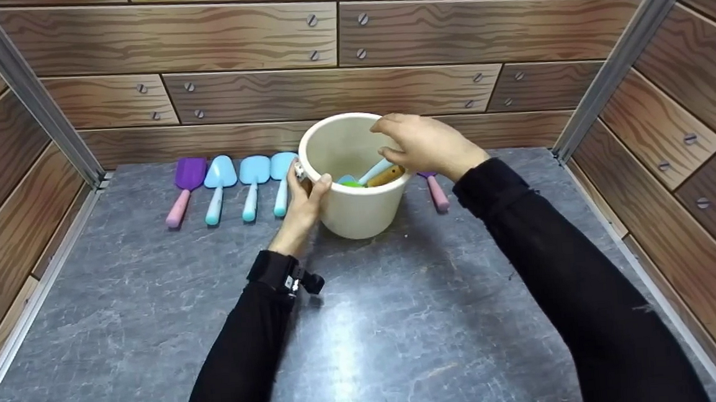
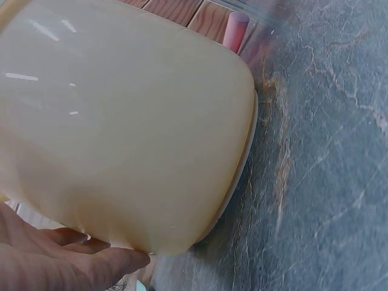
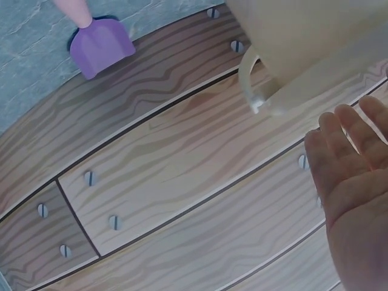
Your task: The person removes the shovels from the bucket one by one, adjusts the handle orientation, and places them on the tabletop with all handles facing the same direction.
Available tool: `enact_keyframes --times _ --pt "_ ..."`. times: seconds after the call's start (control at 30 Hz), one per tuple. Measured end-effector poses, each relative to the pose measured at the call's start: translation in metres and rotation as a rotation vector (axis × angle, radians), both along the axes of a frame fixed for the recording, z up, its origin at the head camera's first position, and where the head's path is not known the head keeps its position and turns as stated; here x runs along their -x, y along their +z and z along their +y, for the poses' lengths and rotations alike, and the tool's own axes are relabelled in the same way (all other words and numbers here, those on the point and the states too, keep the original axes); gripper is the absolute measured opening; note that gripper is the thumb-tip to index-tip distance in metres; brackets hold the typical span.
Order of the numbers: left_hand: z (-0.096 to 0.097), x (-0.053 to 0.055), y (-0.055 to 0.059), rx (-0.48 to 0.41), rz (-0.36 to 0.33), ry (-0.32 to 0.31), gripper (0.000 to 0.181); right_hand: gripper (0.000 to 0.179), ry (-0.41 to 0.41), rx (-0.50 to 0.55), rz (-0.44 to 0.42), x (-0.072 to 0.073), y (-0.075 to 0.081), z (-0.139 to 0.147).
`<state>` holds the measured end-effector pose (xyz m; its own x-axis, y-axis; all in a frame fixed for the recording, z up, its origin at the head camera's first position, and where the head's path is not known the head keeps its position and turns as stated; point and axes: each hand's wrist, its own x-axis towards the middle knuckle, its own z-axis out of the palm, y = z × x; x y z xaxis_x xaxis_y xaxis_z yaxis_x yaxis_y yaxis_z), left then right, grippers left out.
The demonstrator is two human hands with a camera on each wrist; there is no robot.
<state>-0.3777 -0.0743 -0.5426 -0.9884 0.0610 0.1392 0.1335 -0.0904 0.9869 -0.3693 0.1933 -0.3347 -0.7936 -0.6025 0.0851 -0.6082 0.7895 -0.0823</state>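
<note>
A cream bucket stands toward the back of the grey surface. My left hand grips its left side just under the rim; in the left wrist view the thumb of that hand lies against the bucket wall. Above the right part of the rim hovers my right hand, holding nothing. Its fingers look extended and loosely bent in the right wrist view, beside the bucket. Inside the bucket lie a brown handle, a light blue handle and something green.
Left of the bucket lie a purple spatula with a pink handle and several blue spatulas in a row. Right of it rests a purple shovel-like tool with a pink handle. Wood-patterned walls enclose the back and sides.
</note>
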Motion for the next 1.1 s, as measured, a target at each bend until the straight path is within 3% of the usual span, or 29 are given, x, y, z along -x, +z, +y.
enact_keyframes --times 0.07,0.17,0.43,0.47,0.6,0.63,0.67,0.7,0.83,0.87,0.97,1.1 --pt "0.001 -0.006 0.008 -0.018 0.001 -0.012 0.134 0.052 0.016 -0.006 -0.014 0.000 -0.002 -0.005" --pt "0.001 -0.009 0.010 -0.027 0.013 -0.018 0.133 0.052 0.047 -0.011 -0.025 0.001 -0.006 -0.011" --pt "-0.002 0.004 -0.005 0.038 -0.007 0.003 0.133 0.055 0.100 -0.041 -0.082 0.003 -0.016 -0.026" --pt "-0.003 0.012 -0.012 0.015 0.001 -0.003 0.138 0.055 0.108 -0.048 -0.091 0.004 -0.017 -0.028" --pt "-0.002 0.008 -0.009 -0.017 0.014 -0.027 0.138 0.057 0.107 -0.075 -0.144 0.006 -0.017 -0.034" --pt "-0.001 0.016 -0.017 -0.044 0.022 -0.039 0.140 0.057 0.101 -0.084 -0.157 0.007 -0.017 -0.036" --pt "-0.001 0.015 -0.016 -0.055 0.027 -0.042 0.140 0.057 0.096 -0.092 -0.172 0.008 -0.017 -0.037" --pt "0.000 0.006 -0.008 -0.032 0.019 -0.033 0.136 0.057 0.089 -0.099 -0.189 0.008 -0.017 -0.037" --pt "0.001 0.004 -0.005 -0.024 0.015 -0.021 0.140 0.054 0.096 -0.104 -0.261 0.011 -0.017 -0.039" --pt "0.002 -0.006 0.007 -0.013 0.009 -0.016 0.138 0.054 0.104 -0.099 -0.281 0.012 -0.017 -0.039" --pt "0.004 -0.012 0.012 -0.057 0.019 -0.025 0.141 0.052 0.129 -0.076 -0.350 0.015 -0.018 -0.039" --pt "0.006 -0.021 0.021 -0.049 0.013 -0.009 0.141 0.051 0.124 -0.072 -0.450 0.019 -0.019 -0.039"
